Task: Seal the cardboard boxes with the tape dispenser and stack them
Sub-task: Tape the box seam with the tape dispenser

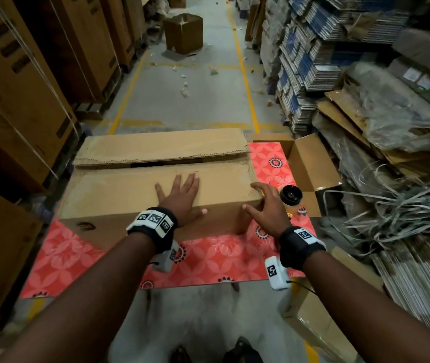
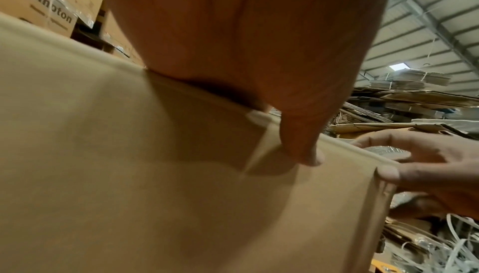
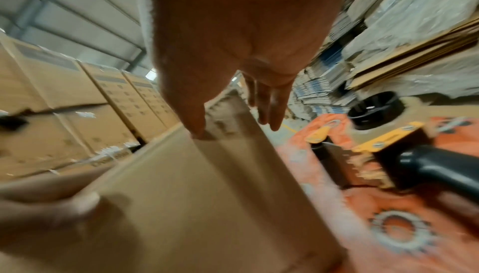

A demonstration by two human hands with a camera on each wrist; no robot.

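A long brown cardboard box point(image 1: 119, 195) lies on a red patterned table point(image 1: 208, 265), its two top flaps folded down with a narrow gap between them. My left hand point(image 1: 179, 195) presses flat on the near flap, fingers spread. My right hand point(image 1: 263, 203) rests with straight fingers on the box's near right corner point(image 3: 215, 132), thumb on the front face. The yellow and black tape dispenser point(image 3: 404, 150) lies on the table just right of that hand, its tape roll point(image 1: 291, 196) showing. A smaller open box point(image 1: 310, 169) stands at the table's right end.
Tall stacked cartons point(image 1: 12, 87) wall the left side. Flattened cardboard, bundles and loose strapping point(image 1: 392, 205) pile up on the right. An open carton point(image 1: 183, 32) stands in the aisle beyond. Another box point(image 1: 313, 318) sits on the floor by my right arm.
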